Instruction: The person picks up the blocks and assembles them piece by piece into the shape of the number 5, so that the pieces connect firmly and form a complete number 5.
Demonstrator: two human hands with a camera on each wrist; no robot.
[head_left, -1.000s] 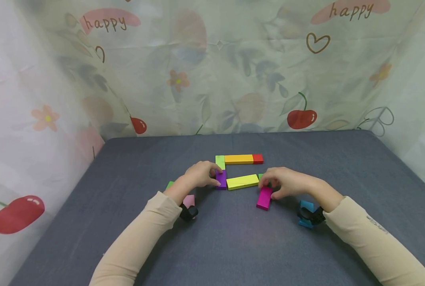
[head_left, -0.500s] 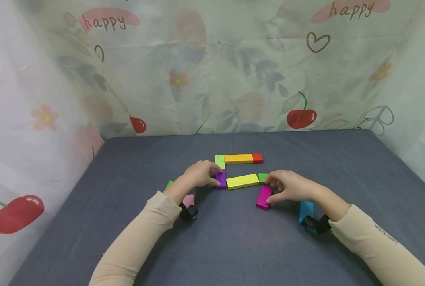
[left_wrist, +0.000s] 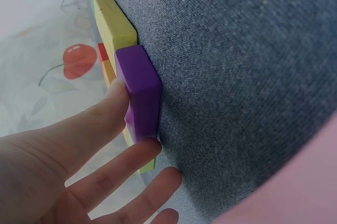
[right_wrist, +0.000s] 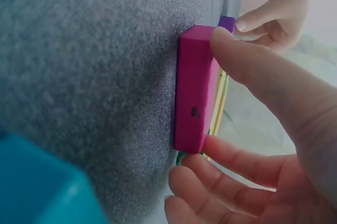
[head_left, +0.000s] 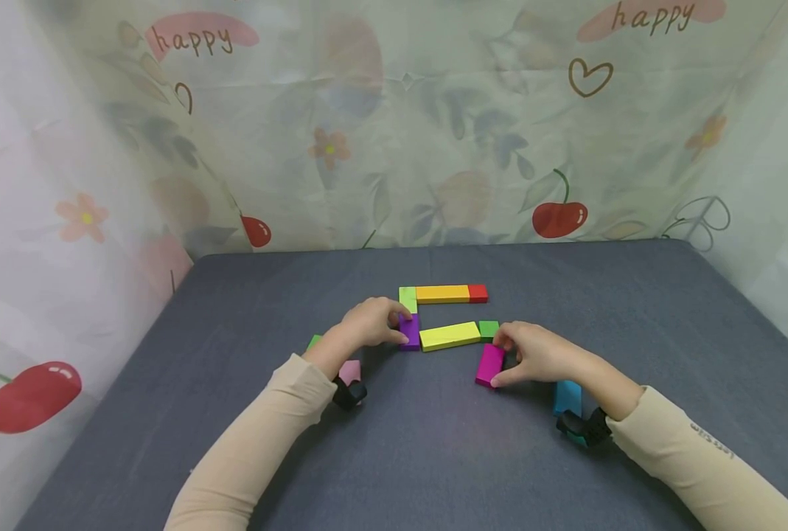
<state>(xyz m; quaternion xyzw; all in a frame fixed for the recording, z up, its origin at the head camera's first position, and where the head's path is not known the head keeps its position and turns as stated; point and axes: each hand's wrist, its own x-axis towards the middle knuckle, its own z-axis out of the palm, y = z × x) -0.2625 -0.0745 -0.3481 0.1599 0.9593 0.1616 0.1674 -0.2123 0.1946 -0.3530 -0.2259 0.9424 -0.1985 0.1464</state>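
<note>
My left hand (head_left: 396, 326) rests at the left end of a block layout, thumb and fingertips on a purple block (head_left: 410, 332) (left_wrist: 139, 92). A yellow block (head_left: 450, 336) (left_wrist: 113, 21) lies end to end with it, then a small dark green block (head_left: 489, 329). Just below that green block, my right hand (head_left: 500, 361) pinches a magenta block (head_left: 489, 365) (right_wrist: 194, 89) lengthwise, thumb on its near end and fingers on its far end. The magenta block lies flat on the cloth. Behind these runs a row of light green (head_left: 408, 299), orange (head_left: 442, 293) and red (head_left: 478, 293) blocks.
A blue block (head_left: 567, 397) lies beside my right wrist, a pink block (head_left: 350, 371) and a green one (head_left: 314, 343) by my left wrist. The grey table (head_left: 433, 457) is walled in by a patterned curtain (head_left: 394, 147) at the back and sides.
My right hand and wrist drew back toward me and to the right, uncovering the dark green block and more of the blue one. The magenta block shifted slightly. My left hand stayed still.
</note>
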